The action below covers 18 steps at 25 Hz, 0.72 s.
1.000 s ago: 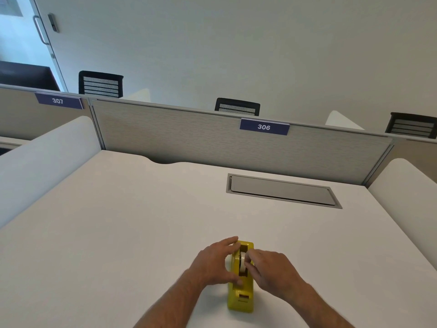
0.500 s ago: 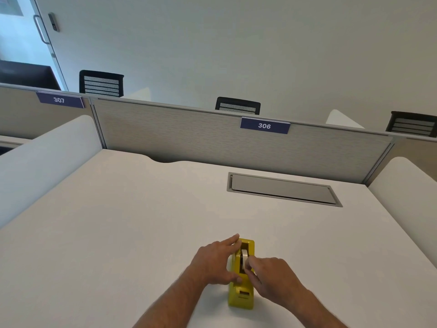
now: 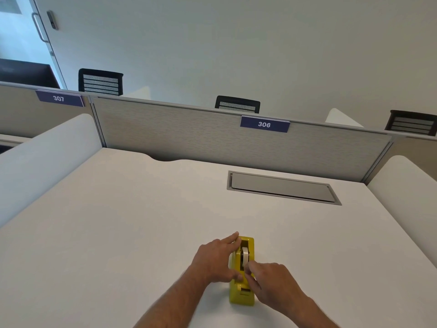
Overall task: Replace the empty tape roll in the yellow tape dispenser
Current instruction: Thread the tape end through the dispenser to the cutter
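Note:
The yellow tape dispenser [image 3: 242, 295] stands on the white desk [image 3: 118, 233] near its front edge, cutter end toward me. A pale tape roll [image 3: 245, 253] sits upright in its slot. My left hand [image 3: 214, 259] presses flat against the dispenser's left side, fingers stretched along it. My right hand [image 3: 272, 282] comes in from the right, its fingertips pinched at the near edge of the roll, just above the cutter. Whether a strip of tape is between those fingertips is too small to tell.
A grey cable hatch [image 3: 282, 188] is set into the desk behind the dispenser. A grey partition [image 3: 189, 136] with a label reading 306 closes the far edge. White rounded side panels [image 3: 42, 157] stand left and right. Black chairs show beyond the partition.
My right hand has drawn back toward me along the dispenser, uncovering the roll. My left hand has stayed against the dispenser's side.

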Each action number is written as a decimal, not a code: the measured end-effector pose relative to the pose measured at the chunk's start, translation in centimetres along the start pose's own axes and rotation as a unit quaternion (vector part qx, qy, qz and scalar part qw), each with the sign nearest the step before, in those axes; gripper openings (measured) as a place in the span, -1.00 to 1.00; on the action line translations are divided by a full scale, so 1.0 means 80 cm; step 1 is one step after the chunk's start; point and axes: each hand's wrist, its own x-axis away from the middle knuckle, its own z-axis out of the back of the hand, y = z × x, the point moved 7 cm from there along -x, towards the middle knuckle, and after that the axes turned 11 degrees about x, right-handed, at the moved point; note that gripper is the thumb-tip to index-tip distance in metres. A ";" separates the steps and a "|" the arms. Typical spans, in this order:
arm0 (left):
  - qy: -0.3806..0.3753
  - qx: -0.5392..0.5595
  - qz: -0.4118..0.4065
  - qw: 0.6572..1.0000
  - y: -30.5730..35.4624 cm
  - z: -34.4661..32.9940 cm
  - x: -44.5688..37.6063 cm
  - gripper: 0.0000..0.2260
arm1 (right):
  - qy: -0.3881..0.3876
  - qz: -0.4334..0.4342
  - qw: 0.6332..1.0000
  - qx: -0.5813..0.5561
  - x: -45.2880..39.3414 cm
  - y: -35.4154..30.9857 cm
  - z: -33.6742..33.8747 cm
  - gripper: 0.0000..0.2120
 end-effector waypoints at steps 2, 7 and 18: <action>0.004 0.003 -0.002 1.000 0.000 0.000 0.000 -0.12 | 0.011 0.004 1.000 -0.005 0.004 -0.001 0.004 -0.73; 0.005 0.013 0.001 1.000 -0.002 -0.003 -0.001 -0.11 | 0.012 0.002 1.000 -0.012 0.012 -0.009 0.008 -0.74; 0.006 0.026 0.002 1.000 -0.002 -0.002 -0.001 -0.10 | 0.017 0.043 0.999 -0.005 0.030 -0.028 0.012 -0.65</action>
